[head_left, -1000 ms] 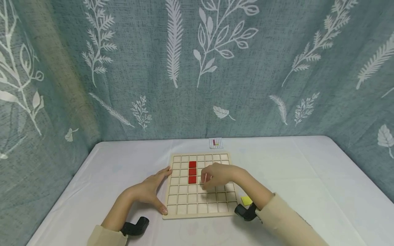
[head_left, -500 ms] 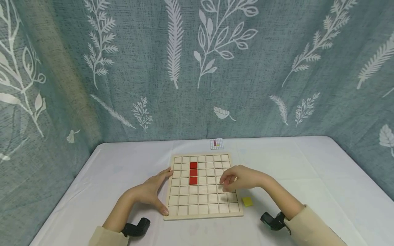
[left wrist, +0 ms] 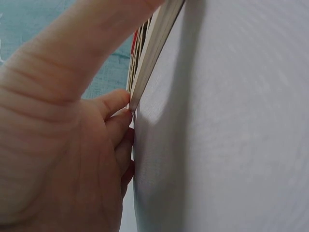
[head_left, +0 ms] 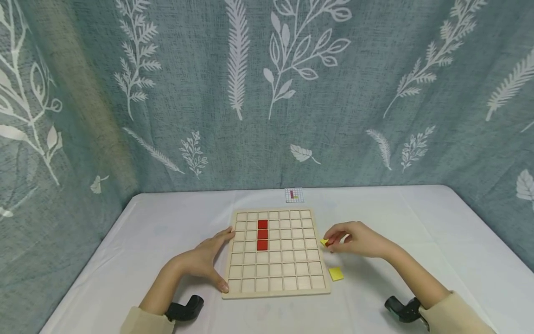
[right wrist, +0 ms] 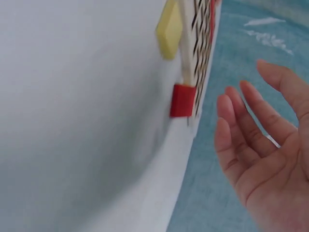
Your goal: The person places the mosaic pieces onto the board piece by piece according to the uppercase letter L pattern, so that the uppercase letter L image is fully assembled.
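A loose red tile (right wrist: pixel 182 101) lies just beside the right edge of the gridded board (head_left: pixel 288 270), below the person's right hand (head_left: pixel 354 239), whose fingers are loosely bent, thumb apart, gripping nothing. A flat, square yellow tile (head_left: pixel 336 274) lies nearer the person; a second yellow piece (head_left: pixel 323 242) shows at the right fingertips. The left hand (head_left: pixel 204 260), thumb and fingers spread, touches the pale wooden board's left edge. Three red squares (head_left: pixel 262 234) line its third column.
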Motion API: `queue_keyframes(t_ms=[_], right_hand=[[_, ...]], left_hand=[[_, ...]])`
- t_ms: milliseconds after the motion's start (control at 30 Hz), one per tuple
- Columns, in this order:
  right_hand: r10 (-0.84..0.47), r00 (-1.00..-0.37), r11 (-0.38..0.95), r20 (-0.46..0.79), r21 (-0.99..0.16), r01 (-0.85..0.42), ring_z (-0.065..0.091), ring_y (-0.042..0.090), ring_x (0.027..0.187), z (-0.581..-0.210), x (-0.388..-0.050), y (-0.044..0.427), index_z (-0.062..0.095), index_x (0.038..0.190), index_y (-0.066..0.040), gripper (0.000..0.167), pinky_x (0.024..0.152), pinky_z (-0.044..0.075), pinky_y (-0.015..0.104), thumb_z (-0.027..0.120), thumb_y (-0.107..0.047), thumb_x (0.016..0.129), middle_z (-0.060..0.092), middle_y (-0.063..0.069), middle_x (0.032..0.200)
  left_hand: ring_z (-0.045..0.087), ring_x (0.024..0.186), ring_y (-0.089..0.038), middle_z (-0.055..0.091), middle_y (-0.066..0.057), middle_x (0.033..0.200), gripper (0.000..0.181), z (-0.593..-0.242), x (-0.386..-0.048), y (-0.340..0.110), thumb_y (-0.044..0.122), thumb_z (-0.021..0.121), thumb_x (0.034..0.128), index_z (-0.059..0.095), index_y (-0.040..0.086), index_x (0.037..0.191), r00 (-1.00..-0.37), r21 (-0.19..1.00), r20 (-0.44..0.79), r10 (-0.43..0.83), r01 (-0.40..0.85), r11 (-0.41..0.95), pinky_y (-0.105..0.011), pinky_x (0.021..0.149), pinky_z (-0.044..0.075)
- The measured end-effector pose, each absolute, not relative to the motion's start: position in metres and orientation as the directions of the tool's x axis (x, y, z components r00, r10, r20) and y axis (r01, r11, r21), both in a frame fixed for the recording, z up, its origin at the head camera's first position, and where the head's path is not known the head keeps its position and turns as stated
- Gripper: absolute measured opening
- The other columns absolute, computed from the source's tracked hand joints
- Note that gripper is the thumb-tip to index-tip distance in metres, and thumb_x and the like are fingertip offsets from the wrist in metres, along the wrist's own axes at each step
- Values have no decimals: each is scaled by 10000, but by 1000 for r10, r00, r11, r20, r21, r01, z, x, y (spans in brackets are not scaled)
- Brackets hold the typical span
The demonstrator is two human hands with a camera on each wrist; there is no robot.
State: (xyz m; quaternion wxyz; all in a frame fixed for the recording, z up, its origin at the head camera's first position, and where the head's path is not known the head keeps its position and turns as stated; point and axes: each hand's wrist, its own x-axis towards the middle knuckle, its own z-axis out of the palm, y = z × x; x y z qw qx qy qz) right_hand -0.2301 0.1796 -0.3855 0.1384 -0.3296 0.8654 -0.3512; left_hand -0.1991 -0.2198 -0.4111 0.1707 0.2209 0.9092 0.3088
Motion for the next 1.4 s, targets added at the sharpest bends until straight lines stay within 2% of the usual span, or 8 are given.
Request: queue_keyframes(t_ms=[367, 600, 1033, 1300, 1400], right_hand=[[-635, -767, 529, 94, -671, -520, 576, 50, 840, -391, -233, 200, 658, 1043, -62, 211, 741, 511, 247, 644, -171, 863, 664, 35, 967], [-639, -761, 529, 111, -655, -540, 573, 56, 818, -397, -233, 200, 669, 1016, -56, 183, 705, 515, 249, 647, -113, 843, 664, 7, 929], [-629, -770, 531, 108, -663, -527, 567, 81, 807, -403, -234, 199, 668, 1022, -61, 193, 650, 498, 230, 655, -123, 839, 663, 24, 946], [-633, -769, 539, 91, -662, -522, 586, 220, 905, -408, -235, 196, 613, 1104, -45, 312, 686, 501, 241, 683, -150, 819, 625, 86, 1071], [-637, -767, 537, 75, -671, -511, 583, 224, 916, -410, -235, 194, 602, 1119, -42, 337, 687, 497, 237, 691, -135, 808, 615, 101, 1098]], left_hand=[[89, 1381, -435, 91, -208, 1528, 1274, -413, -200, -222, 382, 901, 461, 189, 7, 1448, -848, 634, -176, 500, 291, 717, -645, 1061, 90], [93, 1376, -446, 90, -210, 1527, 1268, -412, -200, -221, 379, 902, 462, 194, 7, 1446, -849, 642, -177, 498, 284, 712, -651, 1055, 109], [88, 1381, -433, 85, -210, 1528, 1259, -413, -200, -221, 381, 899, 473, 191, -1, 1443, -839, 642, -172, 517, 303, 704, -643, 1063, 86], [86, 1380, -440, 89, -215, 1526, 1262, -410, -199, -220, 371, 902, 464, 197, -7, 1440, -842, 653, -175, 510, 289, 700, -646, 1062, 78], [88, 1381, -436, 92, -212, 1527, 1259, -412, -199, -220, 376, 900, 466, 200, -7, 1439, -842, 650, -173, 511, 292, 701, -646, 1062, 80]])
